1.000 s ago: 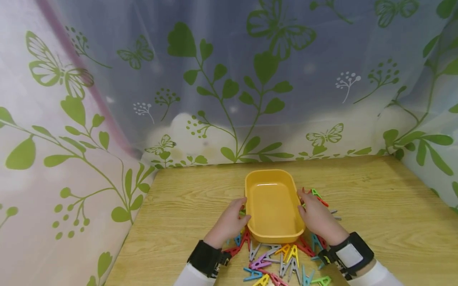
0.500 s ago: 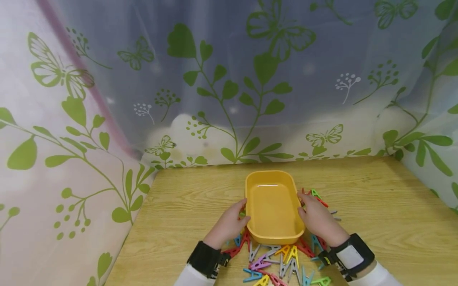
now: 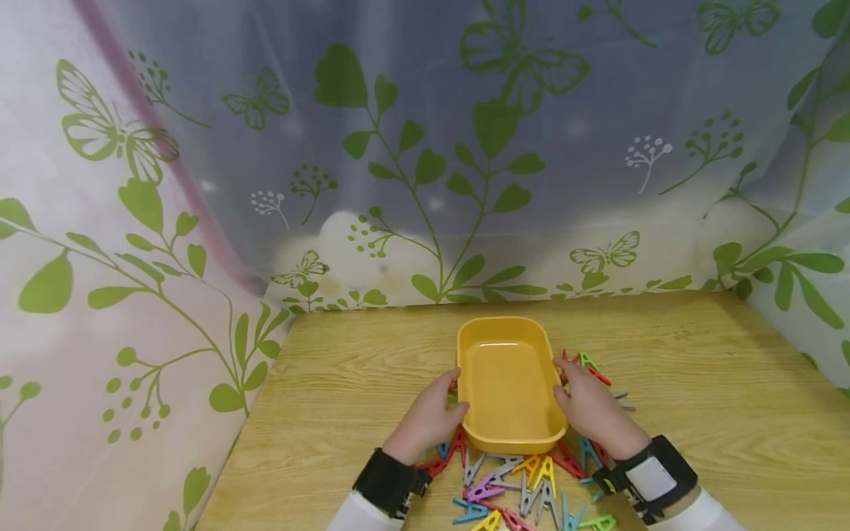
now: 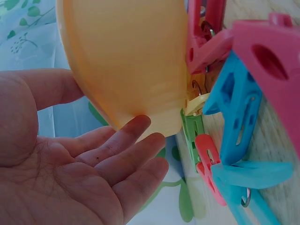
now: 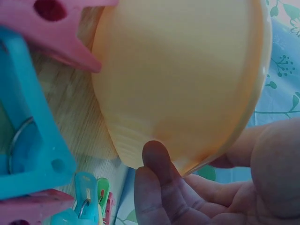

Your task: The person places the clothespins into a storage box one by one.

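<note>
A yellow rectangular plastic tub (image 3: pixel 511 394) with nothing inside stands among loose plastic clothespins (image 3: pixel 483 487) on the wooden table. My left hand (image 3: pixel 430 414) holds its left side, thumb at the rim and fingertips against the outer wall (image 4: pixel 126 56). On the opposite side, my right hand (image 3: pixel 594 405) grips the tub the same way; the right wrist view shows fingertips pressed to the outer wall (image 5: pixel 183 79). Blue and pink clothespins lie close beside both hands. Whether any clothespins lie under the tub is hidden.
Clothespins in several colours spread in front of the tub and along its right side, including a green clothespin (image 3: pixel 587 360). The wooden table (image 3: pixel 352 354) reaches back to a curtain (image 3: pixel 425 184) printed with leaves and butterflies, which also encloses both sides.
Both hands keep their hold on the tub, and the clothespins lie as before. Only a very slight shift of the whole head view shows.
</note>
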{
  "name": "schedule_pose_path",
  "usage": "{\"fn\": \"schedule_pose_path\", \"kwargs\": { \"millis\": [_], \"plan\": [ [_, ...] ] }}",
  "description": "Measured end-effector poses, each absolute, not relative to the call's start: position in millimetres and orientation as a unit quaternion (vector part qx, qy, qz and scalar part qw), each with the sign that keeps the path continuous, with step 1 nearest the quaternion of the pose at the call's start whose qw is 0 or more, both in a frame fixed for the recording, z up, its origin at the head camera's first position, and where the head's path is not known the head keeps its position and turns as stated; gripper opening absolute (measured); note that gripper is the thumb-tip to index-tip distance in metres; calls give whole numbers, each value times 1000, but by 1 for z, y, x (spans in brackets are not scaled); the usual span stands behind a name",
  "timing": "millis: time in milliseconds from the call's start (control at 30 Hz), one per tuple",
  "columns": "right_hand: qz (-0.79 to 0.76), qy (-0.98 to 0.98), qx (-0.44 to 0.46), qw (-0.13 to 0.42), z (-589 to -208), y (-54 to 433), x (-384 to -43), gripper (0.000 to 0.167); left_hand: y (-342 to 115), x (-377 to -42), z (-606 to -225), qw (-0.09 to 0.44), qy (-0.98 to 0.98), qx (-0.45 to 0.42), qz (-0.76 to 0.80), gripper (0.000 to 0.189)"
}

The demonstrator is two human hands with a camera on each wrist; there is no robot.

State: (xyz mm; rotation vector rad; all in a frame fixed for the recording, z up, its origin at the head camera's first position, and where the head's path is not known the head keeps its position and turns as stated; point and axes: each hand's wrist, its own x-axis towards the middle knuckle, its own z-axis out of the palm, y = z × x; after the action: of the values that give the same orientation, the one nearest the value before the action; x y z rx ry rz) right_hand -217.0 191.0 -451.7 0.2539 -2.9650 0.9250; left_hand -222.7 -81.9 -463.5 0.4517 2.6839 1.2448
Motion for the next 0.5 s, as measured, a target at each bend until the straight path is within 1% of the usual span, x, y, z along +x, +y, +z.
{"fn": "schedule_pose_path", "kwargs": {
  "millis": [167,233,500],
  "plan": [
    [320,-945,75,4,-454,197,-220,55,-79,-222,-464,71,897,147,411,63],
    [318,-945,69,10,-454,202,-222,55,-79,-222,-464,74,895,144,415,63],
    [284,-956,44,65,-450,242,-235,37,-81,-220,-465,81,895,136,416,62]
  ]
}}
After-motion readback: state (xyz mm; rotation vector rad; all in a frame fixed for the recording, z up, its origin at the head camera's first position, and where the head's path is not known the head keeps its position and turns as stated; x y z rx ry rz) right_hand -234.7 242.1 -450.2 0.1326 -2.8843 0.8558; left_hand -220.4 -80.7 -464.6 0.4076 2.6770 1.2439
